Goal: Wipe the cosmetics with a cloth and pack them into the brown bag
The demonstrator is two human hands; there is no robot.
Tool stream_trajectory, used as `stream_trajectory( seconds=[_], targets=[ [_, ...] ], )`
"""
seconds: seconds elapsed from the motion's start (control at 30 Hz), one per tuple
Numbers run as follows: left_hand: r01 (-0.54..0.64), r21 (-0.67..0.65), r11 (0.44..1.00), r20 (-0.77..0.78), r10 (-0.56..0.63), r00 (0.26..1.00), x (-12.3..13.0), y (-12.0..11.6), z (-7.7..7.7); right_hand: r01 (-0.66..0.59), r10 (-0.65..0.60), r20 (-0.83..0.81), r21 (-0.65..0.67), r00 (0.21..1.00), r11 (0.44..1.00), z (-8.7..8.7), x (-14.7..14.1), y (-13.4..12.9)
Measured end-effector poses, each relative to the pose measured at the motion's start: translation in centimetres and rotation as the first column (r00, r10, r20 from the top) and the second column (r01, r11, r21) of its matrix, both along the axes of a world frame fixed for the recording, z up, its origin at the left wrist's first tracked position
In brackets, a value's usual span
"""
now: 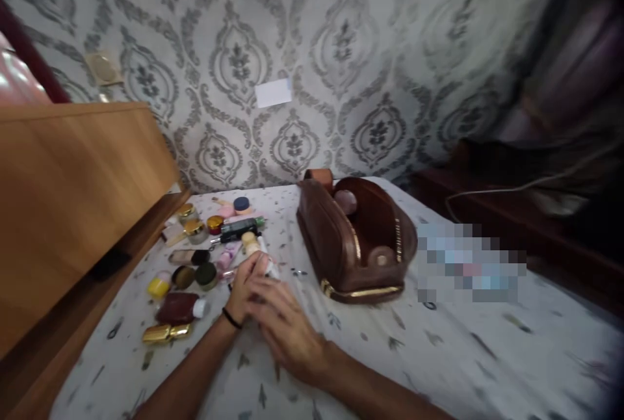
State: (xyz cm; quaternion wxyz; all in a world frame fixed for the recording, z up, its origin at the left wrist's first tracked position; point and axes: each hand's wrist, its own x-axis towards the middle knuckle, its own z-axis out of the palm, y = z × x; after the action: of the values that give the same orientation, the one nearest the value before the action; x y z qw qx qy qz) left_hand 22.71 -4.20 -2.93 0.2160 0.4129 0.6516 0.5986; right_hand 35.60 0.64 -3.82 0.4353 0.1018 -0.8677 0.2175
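My left hand (247, 280), with a black band on its wrist, reaches over the near right edge of the cosmetics. Across its fingers lies my right hand (287, 326), its blurred fingers stretched out and holding nothing visible. Most of the left fingers are covered, so their grip is hidden. Just beyond them are a white tube (272, 268) and a small bottle with a cream cap (249, 241); contact cannot be made out. Right of the hands stands a brown leather bag (312, 238), unzipped, with a round pinkish item (346, 201) inside.
Left on the patterned white sheet (361, 355) lie a dark red bottle with a white cap (178, 308), a gold tube (166, 333), a dark green bottle (238, 230) and several jars. A wooden panel (82, 199) borders the left; a pixelated patch covers something right of the bag.
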Motion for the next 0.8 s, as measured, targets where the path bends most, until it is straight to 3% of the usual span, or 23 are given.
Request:
stream_trajectory(
  seconds=[0.07, 0.17, 0.6, 0.7, 0.8],
  targets=[
    [-0.048, 0.035, 0.998, -0.017, 0.048, 0.999, -0.6, 0.1, 0.3, 0.075, -0.075, 0.008, -0.125, 0.997, 0.989, 0.1, -0.1, 0.6],
    [-0.070, 0.101, 0.992, -0.085, 0.079, 0.993, -1.0, -0.2, 1.0, 0.114, -0.110, 0.028, -0.207, 0.994, 0.972, -0.1, -0.4, 1.3],
    [-0.090, 0.100, 0.991, -0.307, 0.117, 0.944, -1.0, -0.7, 1.7, 0.072, -0.057, 0.070, -0.235, 0.996, 0.969, -1.1, -1.2, 1.3],
    [-0.197, 0.059, 0.979, -0.434, 0.203, 0.878, -1.4, -1.0, 2.1, 0.076, -0.053, 0.097, -0.249, 0.994, 0.965, -1.3, -1.3, 1.5],
    [-0.378, 0.009, 0.926, -0.554, 0.319, 0.769, -3.1, -1.4, 2.8, 0.081, -0.048, 0.129, -0.267, 0.991, 0.960, -1.7, -1.4, 1.6]
  ],
)
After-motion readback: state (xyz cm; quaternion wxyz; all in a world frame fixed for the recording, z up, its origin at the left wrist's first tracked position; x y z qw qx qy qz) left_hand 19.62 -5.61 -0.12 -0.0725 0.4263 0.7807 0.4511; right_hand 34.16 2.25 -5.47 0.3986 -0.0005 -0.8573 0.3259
